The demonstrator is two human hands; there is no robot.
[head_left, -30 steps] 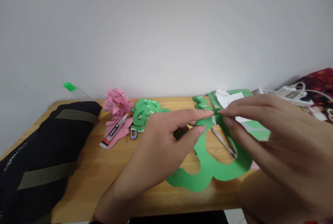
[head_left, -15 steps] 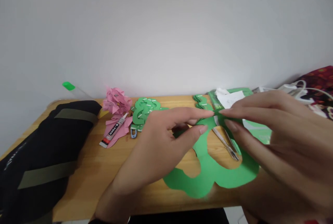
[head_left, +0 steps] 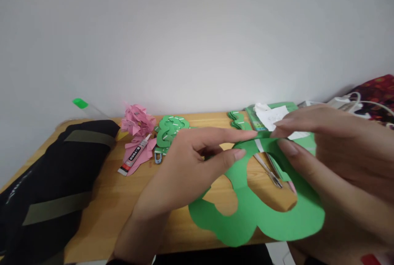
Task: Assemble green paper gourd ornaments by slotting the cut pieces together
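Observation:
A large green paper cutout (head_left: 246, 203) with scalloped edges and rounded holes hangs between my hands, above the front of the table. My left hand (head_left: 197, 166) pinches its top edge between thumb and index finger. On the right, my right hand (head_left: 332, 174) grips the same top edge with thumb and fingers. A white strip (head_left: 259, 145) shows on the cutout near the top. Through the large hole I see a thin metal-tipped tool (head_left: 273, 178) on the table, partly hidden by the paper.
Glue tube (head_left: 134, 155) and pink crumpled paper (head_left: 138, 119) lie on the wooden table (head_left: 111, 199) at left, beside stapled green pieces (head_left: 172, 127). A black bag (head_left: 74, 162) covers the left side. White paper (head_left: 271, 116) lies at back right, near white cables (head_left: 357, 102).
My right hand has shifted slightly right along the top edge, its thumb and index finger farther from my left fingertips. The cutout has spread wider and its lower edge has swung lower.

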